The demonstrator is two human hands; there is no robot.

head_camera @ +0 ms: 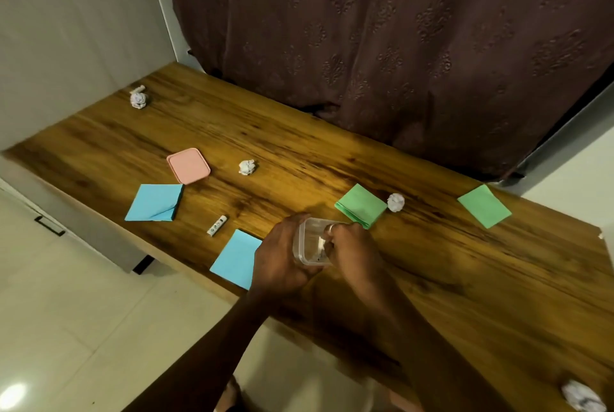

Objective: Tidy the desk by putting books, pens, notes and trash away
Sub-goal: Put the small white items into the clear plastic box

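Note:
My left hand [280, 253] grips a clear plastic container [310, 240] near the desk's front edge. My right hand [352, 247] reaches into its open top, fingers curled round a small white thing I cannot identify. Its pink lid [188, 165] lies further left. Blue notes lie at the front edge [236, 258] and to the left [154, 203]. Green notes sit to the right [361, 205] and far right [484, 206]. A white marker cap or glue stick [217, 225] lies between the blue notes. Crumpled paper balls lie at the back left [138, 99], the middle [248, 167], beside the green notes [396, 202] and the near right corner [583, 396].
The wooden desk [432, 245] runs from back left to front right, with a brown curtain [398, 46] behind it and a white wall on the left. A white drawer unit [50, 225] stands under the desk's left end. Tiled floor lies in front.

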